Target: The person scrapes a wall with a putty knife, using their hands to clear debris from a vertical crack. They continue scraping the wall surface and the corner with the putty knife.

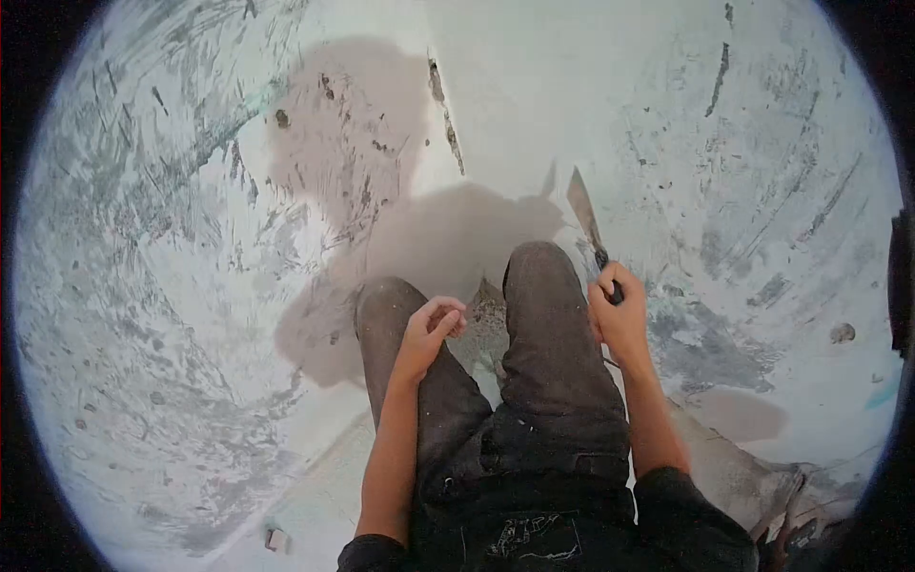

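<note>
My right hand (618, 310) is closed around the black handle of a putty knife (584, 210), beside my right knee. The metal blade points up and slightly left over the pale, scuffed surface (534, 86) ahead. My left hand (437, 324) hovers at the inner side of my left knee (389, 300), its fingers loosely bent and no object visible in it. Both legs, in dark trousers, are bent in front of me. Between the knees shows a patch of grey, rough rubble (489, 310).
A long dark crack (444, 114) runs through the surface ahead, left of the blade. Scrapes and grey smears cover both sides. A small brownish block (276, 541) lies at lower left. Crumpled brown material (734, 467) lies at lower right, and a dark object (900, 286) stands at the right edge.
</note>
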### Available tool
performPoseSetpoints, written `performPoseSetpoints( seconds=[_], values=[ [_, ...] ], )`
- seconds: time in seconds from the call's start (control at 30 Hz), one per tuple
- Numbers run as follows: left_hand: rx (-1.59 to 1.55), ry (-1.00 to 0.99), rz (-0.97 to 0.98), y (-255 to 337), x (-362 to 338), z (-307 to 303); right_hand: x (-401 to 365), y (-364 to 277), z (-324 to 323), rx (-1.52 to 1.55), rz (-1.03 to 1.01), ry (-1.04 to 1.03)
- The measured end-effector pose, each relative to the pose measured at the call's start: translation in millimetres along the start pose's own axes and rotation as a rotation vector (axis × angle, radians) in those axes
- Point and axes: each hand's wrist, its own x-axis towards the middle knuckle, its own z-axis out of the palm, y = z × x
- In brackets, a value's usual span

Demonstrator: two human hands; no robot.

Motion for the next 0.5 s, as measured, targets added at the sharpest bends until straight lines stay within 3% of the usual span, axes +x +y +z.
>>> performPoseSetpoints(
  seconds=[0.3, 0.4, 0.5],
  values=[
    [0.034, -0.028, 0.017, 0.5, -0.4, -0.4, -73.4, -3.6, -54.3, 0.204, 0.221, 0.163],
    [0.052, -0.019, 0.014, 2.8, -0.4, 1.1, -38.5, 2.8, -52.6, 0.092, 0.073, 0.168],
    [0.083, -0.013, -0.004, -3.2, 0.5, -0.8, -1.7, -0.7, -29.3, 0.096, 0.090, 0.096]
  ],
)
